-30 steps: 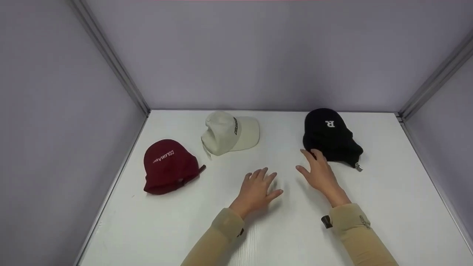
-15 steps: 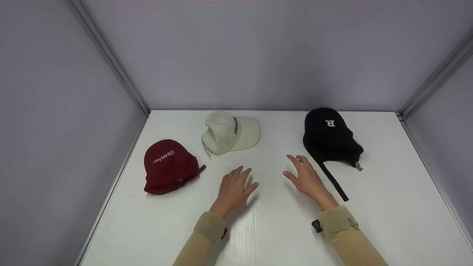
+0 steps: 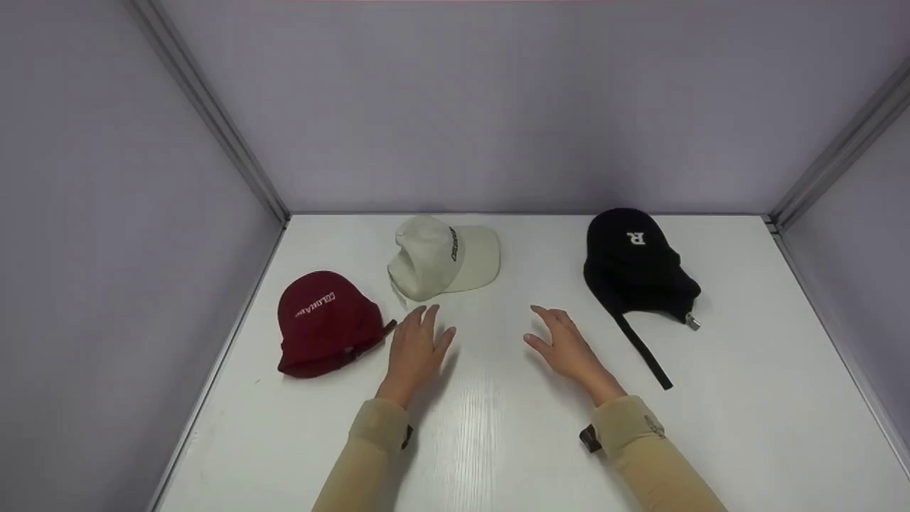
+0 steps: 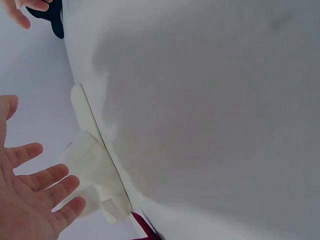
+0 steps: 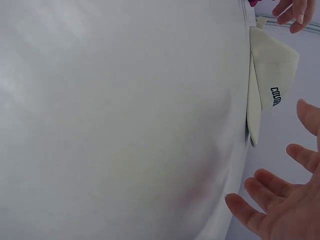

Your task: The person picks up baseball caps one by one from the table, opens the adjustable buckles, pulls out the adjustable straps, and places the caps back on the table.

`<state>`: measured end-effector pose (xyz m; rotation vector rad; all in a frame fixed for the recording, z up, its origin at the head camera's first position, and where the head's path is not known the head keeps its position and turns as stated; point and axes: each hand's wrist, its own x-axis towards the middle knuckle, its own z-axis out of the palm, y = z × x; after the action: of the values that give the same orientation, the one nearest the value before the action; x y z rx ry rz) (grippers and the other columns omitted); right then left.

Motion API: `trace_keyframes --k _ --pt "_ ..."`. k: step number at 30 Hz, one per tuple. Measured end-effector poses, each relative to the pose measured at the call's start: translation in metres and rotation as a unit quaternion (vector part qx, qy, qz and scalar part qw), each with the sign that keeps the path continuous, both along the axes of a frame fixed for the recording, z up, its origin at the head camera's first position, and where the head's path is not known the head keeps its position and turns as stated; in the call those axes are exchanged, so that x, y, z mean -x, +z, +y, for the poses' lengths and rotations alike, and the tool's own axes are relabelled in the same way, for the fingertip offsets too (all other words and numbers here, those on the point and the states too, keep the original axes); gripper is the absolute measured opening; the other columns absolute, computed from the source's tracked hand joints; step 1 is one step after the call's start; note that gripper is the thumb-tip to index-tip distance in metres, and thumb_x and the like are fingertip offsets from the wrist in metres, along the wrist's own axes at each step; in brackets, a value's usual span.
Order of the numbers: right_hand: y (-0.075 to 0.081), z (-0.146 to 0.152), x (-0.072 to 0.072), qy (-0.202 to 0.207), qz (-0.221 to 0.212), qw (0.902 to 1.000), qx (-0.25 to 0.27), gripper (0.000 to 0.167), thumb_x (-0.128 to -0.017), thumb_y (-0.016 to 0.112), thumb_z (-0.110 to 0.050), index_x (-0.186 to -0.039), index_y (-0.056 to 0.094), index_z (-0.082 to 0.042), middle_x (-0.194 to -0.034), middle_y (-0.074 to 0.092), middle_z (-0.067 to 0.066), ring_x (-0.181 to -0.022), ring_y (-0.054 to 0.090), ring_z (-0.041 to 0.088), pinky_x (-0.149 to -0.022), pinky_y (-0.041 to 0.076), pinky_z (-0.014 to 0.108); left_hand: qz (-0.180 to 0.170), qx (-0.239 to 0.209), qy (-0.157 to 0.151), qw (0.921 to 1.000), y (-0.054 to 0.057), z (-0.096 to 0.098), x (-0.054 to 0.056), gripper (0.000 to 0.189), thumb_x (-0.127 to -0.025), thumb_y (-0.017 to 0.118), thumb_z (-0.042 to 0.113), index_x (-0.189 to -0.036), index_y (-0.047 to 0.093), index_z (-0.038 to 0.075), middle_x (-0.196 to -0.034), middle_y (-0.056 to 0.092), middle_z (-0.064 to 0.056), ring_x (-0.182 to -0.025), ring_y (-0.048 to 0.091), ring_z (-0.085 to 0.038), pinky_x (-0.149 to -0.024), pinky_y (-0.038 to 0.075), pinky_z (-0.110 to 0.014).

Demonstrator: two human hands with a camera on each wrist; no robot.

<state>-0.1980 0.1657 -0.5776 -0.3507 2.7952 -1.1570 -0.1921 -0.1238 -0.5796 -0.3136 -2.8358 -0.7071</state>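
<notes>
Left hand and right hand have been moved leftward, fingers released, since the black cap is apparently supported by the bench.

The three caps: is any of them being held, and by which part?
Nothing is held: the left hand and the right hand are both empty.

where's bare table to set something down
Bare table lies between the cream baseball cap and black R cap, and between that cap and the right wall. Crowded: around the left hand, by the maroon cap and cream cap.
</notes>
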Motion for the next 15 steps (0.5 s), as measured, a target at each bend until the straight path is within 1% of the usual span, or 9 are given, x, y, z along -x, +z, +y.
trace_keyframes --k 2,6,11,15 --pt "-0.001 -0.003 0.002 0.003 -0.01 0.9999 0.008 0.06 -0.099 0.06 -0.034 -0.149 0.04 -0.008 -0.143 0.04 0.023 -0.134 0.039 0.04 -0.108 0.031 0.052 0.001 -0.01 0.015 0.9998 0.002 -0.005 0.006 0.057 -0.099 0.055 0.042 -0.14 0.049 0.002 -0.136 0.049 -0.022 -0.125 0.048 -0.038 -0.103 0.037 -0.051" --pt "-0.001 -0.007 0.007 0.002 -0.016 0.9995 0.028 0.06 -0.099 0.06 -0.034 -0.149 0.041 -0.008 -0.143 0.041 0.023 -0.132 0.041 0.04 -0.108 0.032 0.052 0.013 -0.024 0.027 0.9993 0.008 -0.01 0.018 0.056 -0.1 0.056 0.039 -0.14 0.049 0.001 -0.134 0.051 -0.021 -0.121 0.051 -0.037 -0.102 0.038 -0.05" --pt "-0.001 -0.013 0.014 0.005 -0.013 0.9983 0.057 0.058 -0.098 0.061 -0.033 -0.147 0.043 -0.007 -0.14 0.045 0.023 -0.13 0.044 0.039 -0.105 0.035 0.053 0.055 -0.035 0.037 0.9972 0.018 -0.013 0.036 0.051 -0.098 0.061 0.032 -0.135 0.052 -0.001 -0.126 0.055 -0.021 -0.115 0.055 -0.037 -0.101 0.039 -0.048" --pt "-0.002 -0.02 0.017 0.015 -0.013 0.9971 0.073 0.057 -0.098 0.062 -0.031 -0.146 0.044 -0.006 -0.138 0.046 0.023 -0.127 0.046 0.039 -0.102 0.038 0.053 0.072 -0.044 0.046 0.9954 0.024 -0.015 0.048 0.048 -0.096 0.064 0.027 -0.133 0.054 -0.002 -0.122 0.057 -0.022 -0.11 0.058 -0.037 -0.096 0.043 -0.049"
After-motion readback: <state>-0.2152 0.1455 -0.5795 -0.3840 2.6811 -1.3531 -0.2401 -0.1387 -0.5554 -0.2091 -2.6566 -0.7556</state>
